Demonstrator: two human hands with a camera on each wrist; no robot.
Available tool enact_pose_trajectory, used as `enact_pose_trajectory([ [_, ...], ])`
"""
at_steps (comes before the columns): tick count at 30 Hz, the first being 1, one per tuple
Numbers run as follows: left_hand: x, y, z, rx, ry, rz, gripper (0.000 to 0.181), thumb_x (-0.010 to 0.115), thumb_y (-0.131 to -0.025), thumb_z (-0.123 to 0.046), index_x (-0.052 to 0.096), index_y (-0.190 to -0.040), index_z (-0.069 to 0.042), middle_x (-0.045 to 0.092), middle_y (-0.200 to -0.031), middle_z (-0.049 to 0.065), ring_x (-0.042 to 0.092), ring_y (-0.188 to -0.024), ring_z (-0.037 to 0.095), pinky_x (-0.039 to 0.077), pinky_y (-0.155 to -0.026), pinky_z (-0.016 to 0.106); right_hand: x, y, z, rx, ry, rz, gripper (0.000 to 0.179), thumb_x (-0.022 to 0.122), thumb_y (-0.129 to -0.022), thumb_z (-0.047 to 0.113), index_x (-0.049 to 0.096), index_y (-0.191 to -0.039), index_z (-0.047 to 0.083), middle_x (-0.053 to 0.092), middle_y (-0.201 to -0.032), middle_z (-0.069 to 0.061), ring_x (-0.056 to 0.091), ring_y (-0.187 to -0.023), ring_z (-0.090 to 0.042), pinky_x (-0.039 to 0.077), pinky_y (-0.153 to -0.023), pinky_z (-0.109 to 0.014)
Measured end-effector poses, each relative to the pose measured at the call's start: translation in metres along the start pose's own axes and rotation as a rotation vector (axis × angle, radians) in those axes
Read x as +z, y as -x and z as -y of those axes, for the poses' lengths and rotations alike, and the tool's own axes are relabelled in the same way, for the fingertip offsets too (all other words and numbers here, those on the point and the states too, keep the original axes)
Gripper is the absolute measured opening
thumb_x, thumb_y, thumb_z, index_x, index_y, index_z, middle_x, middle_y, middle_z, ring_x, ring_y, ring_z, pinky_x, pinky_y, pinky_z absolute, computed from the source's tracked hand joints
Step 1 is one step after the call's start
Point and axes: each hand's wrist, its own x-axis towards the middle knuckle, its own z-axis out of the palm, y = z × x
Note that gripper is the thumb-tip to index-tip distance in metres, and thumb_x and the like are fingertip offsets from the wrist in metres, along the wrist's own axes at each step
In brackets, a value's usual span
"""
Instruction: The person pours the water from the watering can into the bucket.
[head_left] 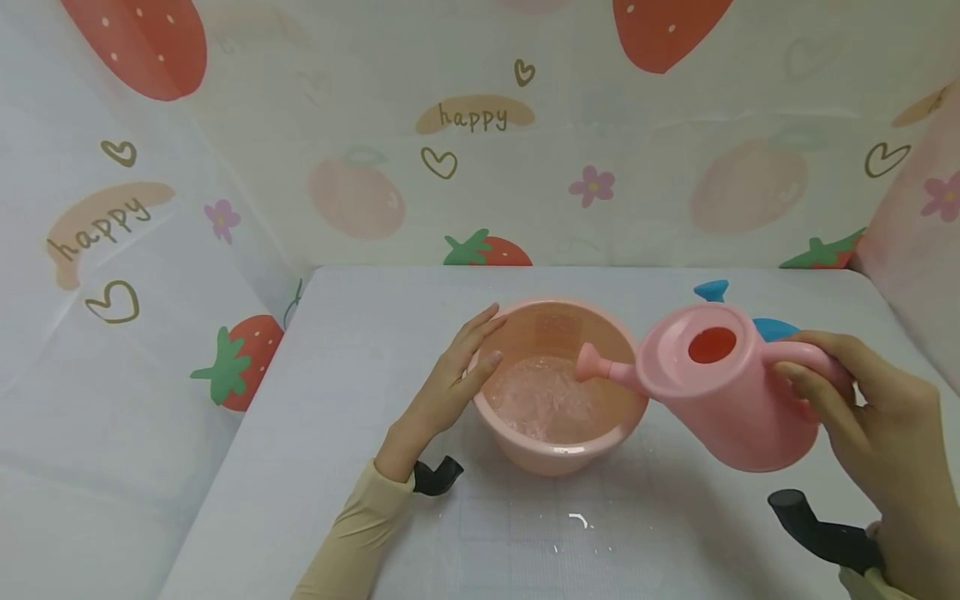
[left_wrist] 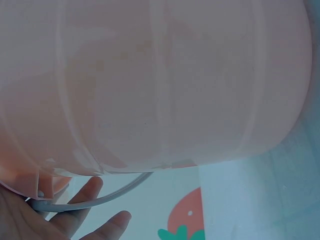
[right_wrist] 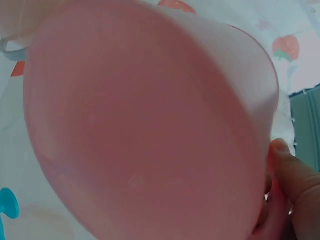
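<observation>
A pink watering can (head_left: 742, 400) is held up in my right hand (head_left: 885, 408), whose fingers and thumb wrap its handle. It leans left, and its spout (head_left: 600, 365) points over a pink bucket (head_left: 570, 450). Inside the bucket lies rippling water (head_left: 543, 396). My left hand (head_left: 450, 367) rests on the bucket's left rim with extended fingers. In the left wrist view the bucket wall (left_wrist: 165, 90) fills most of the picture, with spread fingers (left_wrist: 90, 192) near a grey handle (left_wrist: 100, 201). The can's base (right_wrist: 140, 130) covers much of the right wrist view.
Behind the watering can stands a blue object (head_left: 712, 290), mostly hidden, with a flared spout-like tip. Small wet spots (head_left: 577, 521) lie on the white table (head_left: 360, 333) in front of the bucket. A strawberry-printed sheet (head_left: 480, 183) hangs at the back and sides.
</observation>
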Motion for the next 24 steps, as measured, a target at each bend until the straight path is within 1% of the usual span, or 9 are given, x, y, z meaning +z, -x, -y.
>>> enact_pose_trajectory([
  [4,0.0,0.0,0.001,-0.003,-0.007,0.001,0.046,0.044,-0.096,-0.012,0.038,-0.139,0.0,0.024,-0.151,0.012,0.02,-0.14,0.027,0.022,-0.11,0.052,0.001,0.001,0.001,0.013,0.064,-0.015,0.03,0.065,-0.086,0.02,0.065,-0.102,-0.006,0.052,-0.1,0.03,0.046,-0.082,0.012,0.036,-0.077,-0.002],
  [7,0.003,-0.002,0.013,0.005,-0.008,-0.006,0.046,0.044,-0.096,-0.013,0.037,-0.14,-0.003,0.023,-0.152,0.01,0.019,-0.141,0.025,0.022,-0.11,0.052,0.002,0.002,0.0,0.012,0.097,-0.026,0.033,0.064,-0.086,0.023,0.064,-0.103,-0.005,0.052,-0.098,0.028,0.043,-0.081,0.014,0.035,-0.077,-0.002],
  [9,0.006,-0.003,0.024,0.014,-0.011,-0.009,0.046,0.045,-0.096,-0.015,0.037,-0.141,-0.006,0.023,-0.152,0.007,0.019,-0.141,0.022,0.022,-0.11,0.052,0.002,0.002,-0.002,0.006,0.117,-0.036,0.035,0.064,-0.086,0.027,0.065,-0.103,-0.005,0.055,-0.094,0.022,0.042,-0.081,0.016,0.034,-0.077,-0.001],
  [11,0.008,-0.005,0.036,0.025,-0.02,-0.013,0.046,0.045,-0.097,-0.018,0.037,-0.142,-0.011,0.023,-0.153,0.003,0.019,-0.141,0.018,0.022,-0.109,0.052,0.003,0.002,-0.004,-0.005,0.128,-0.043,0.038,0.063,-0.087,0.03,0.065,-0.102,-0.005,0.06,-0.09,0.01,0.042,-0.082,0.018,0.034,-0.078,-0.001],
  [13,0.009,-0.005,0.04,0.033,-0.026,-0.013,0.046,0.044,-0.097,-0.023,0.037,-0.142,-0.015,0.022,-0.153,0.0,0.019,-0.14,0.015,0.023,-0.109,0.051,0.003,0.002,-0.006,-0.02,0.139,-0.053,0.041,0.062,-0.087,0.033,0.065,-0.102,-0.005,0.061,-0.085,-0.003,0.042,-0.081,0.019,0.033,-0.078,-0.001],
  [16,0.009,-0.005,0.043,0.037,-0.024,-0.016,0.047,0.043,-0.098,-0.033,0.036,-0.143,-0.02,0.022,-0.153,-0.004,0.018,-0.14,0.012,0.024,-0.11,0.049,0.004,0.002,-0.008,-0.04,0.152,-0.056,0.044,0.06,-0.088,0.036,0.064,-0.101,-0.005,0.06,-0.082,-0.015,0.04,-0.079,0.018,0.032,-0.077,-0.001],
  [17,0.009,-0.005,0.044,0.039,-0.021,-0.017,0.048,0.042,-0.098,-0.036,0.036,-0.143,-0.021,0.022,-0.153,-0.005,0.018,-0.14,0.011,0.024,-0.11,0.049,0.004,0.002,-0.009,-0.045,0.153,-0.057,0.045,0.06,-0.088,0.037,0.064,-0.101,-0.005,0.06,-0.081,-0.016,0.04,-0.078,0.018,0.032,-0.076,-0.001],
  [21,0.009,-0.004,0.043,0.032,-0.011,-0.017,0.052,0.039,-0.097,-0.046,0.036,-0.143,-0.024,0.021,-0.153,-0.007,0.017,-0.14,0.009,0.023,-0.11,0.048,0.005,0.002,-0.009,-0.058,0.161,-0.029,0.046,0.057,-0.09,0.036,0.062,-0.103,-0.007,0.061,-0.081,-0.019,0.038,-0.078,0.018,0.032,-0.079,0.0],
  [24,0.009,-0.004,0.044,0.029,-0.012,-0.015,0.054,0.037,-0.096,-0.049,0.036,-0.143,-0.023,0.021,-0.153,-0.006,0.017,-0.14,0.008,0.023,-0.11,0.049,0.005,0.002,-0.008,-0.051,0.149,-0.004,0.043,0.056,-0.091,0.033,0.06,-0.104,-0.008,0.06,-0.083,-0.018,0.039,-0.08,0.018,0.032,-0.081,0.001],
])
